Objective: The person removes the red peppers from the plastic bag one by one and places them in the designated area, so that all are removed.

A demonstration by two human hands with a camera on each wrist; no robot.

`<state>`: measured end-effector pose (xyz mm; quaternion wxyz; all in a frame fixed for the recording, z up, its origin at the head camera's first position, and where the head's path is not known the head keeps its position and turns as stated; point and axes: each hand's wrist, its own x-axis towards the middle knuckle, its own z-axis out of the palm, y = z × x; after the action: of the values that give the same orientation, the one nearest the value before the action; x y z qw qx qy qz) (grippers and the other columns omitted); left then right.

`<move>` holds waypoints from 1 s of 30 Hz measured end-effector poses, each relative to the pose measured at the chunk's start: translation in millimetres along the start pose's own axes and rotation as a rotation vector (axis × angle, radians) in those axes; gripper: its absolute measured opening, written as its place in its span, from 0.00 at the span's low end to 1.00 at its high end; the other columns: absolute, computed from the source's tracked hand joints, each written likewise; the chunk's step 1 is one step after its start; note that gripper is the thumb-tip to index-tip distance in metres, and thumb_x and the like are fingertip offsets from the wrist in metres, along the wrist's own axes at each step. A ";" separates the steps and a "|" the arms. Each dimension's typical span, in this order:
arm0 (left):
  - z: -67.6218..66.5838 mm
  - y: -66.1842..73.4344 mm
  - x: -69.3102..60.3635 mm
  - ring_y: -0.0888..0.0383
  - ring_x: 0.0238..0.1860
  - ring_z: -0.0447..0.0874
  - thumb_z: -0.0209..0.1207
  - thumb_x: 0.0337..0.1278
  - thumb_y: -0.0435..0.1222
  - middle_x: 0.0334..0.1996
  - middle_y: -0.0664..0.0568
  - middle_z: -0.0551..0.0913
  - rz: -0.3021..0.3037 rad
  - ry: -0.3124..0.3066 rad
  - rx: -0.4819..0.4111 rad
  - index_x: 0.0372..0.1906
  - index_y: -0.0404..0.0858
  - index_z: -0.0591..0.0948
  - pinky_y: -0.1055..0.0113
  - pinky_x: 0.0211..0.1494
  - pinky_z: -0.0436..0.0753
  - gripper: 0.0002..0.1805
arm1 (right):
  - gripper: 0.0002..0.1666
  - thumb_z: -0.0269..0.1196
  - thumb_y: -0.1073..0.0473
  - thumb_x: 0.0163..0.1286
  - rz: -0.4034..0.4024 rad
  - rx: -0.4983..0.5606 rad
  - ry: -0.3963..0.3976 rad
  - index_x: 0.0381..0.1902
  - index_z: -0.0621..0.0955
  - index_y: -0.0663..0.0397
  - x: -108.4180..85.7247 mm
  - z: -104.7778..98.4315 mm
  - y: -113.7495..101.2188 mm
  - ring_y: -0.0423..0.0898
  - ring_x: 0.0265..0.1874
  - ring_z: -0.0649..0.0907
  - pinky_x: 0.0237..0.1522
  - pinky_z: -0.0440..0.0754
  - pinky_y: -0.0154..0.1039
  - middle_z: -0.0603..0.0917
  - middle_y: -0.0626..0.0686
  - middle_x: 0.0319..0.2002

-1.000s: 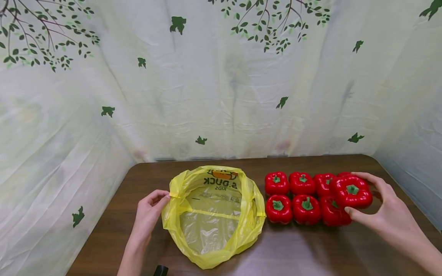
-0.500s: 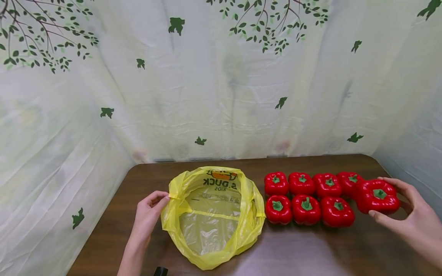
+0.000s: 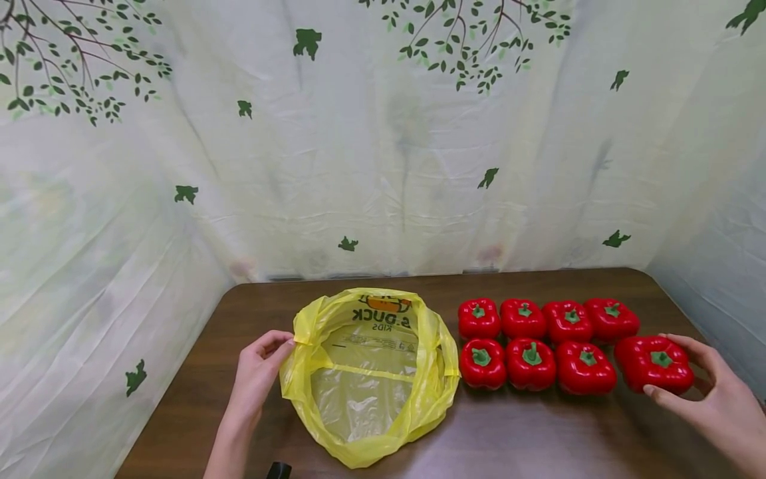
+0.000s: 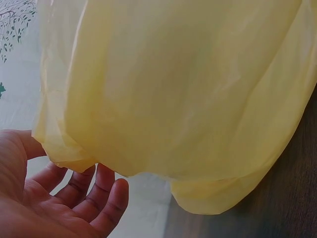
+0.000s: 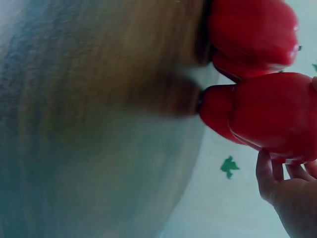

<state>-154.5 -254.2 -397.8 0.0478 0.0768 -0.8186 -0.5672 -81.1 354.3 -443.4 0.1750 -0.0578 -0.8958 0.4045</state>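
A yellow plastic bag (image 3: 439,406) stands with its mouth wide, cartoon duck print showing inside. My left hand (image 3: 257,372) pinches its left rim; in the left wrist view, the hand (image 4: 74,198) is at the bag's edge with the thumb partly hidden. At the far right, my right hand (image 3: 718,392) holds a red bell pepper (image 3: 640,372) with a green stem, thumb in front and fingers behind. This pepper is at the right end of the front row. Other bell peppers (image 3: 530,372) stand in two rows right of the bag, stems up.
Everything stands on a brown wooden table (image 3: 503,439). A pale curtain (image 3: 407,166) with leaf prints hangs behind it and at both sides. A small black object (image 3: 278,470) shows at the table's front edge, left of centre.
My right hand has carried the held bell pepper rightward, then toward the front, down to the front row's right end. The left hand and bag have stayed in place.
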 end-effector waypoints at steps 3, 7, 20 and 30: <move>-0.1 1.1 0.4 0.52 0.43 0.76 0.58 0.69 0.39 0.45 0.43 0.79 0.001 0.003 0.003 0.50 0.31 0.80 0.69 0.47 0.77 0.15 | 0.55 0.75 0.57 0.56 0.040 -0.028 -0.049 0.73 0.56 0.60 1.4 1.3 4.4 0.35 0.47 0.67 0.28 0.71 0.21 0.66 0.61 0.61; -0.1 1.8 0.6 0.52 0.42 0.76 0.58 0.69 0.39 0.44 0.43 0.79 0.007 0.007 0.007 0.49 0.31 0.80 0.69 0.46 0.77 0.14 | 0.54 0.75 0.57 0.57 0.034 -0.044 -0.098 0.71 0.55 0.66 3.1 4.1 8.4 0.34 0.43 0.69 0.26 0.76 0.25 0.64 0.70 0.59; 0.8 1.1 -0.3 0.53 0.42 0.76 0.58 0.69 0.39 0.44 0.44 0.79 0.003 0.009 0.001 0.49 0.31 0.80 0.69 0.46 0.78 0.14 | 0.50 0.75 0.62 0.56 -0.048 -0.005 -0.131 0.69 0.58 0.68 10.4 6.8 17.8 0.19 0.42 0.61 0.34 0.68 0.13 0.67 0.63 0.55; 0.5 1.2 -0.9 0.53 0.42 0.76 0.58 0.69 0.39 0.44 0.44 0.79 0.000 0.009 0.005 0.49 0.31 0.80 0.69 0.46 0.77 0.15 | 0.50 0.73 0.61 0.59 -0.052 0.061 -0.151 0.72 0.58 0.60 11.9 9.3 24.8 0.19 0.46 0.61 0.39 0.66 0.12 0.64 0.39 0.56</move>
<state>-153.8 -253.1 -396.9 0.0513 0.0795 -0.8197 -0.5649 -96.5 367.2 -464.3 0.1188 0.0014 -0.8949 0.4301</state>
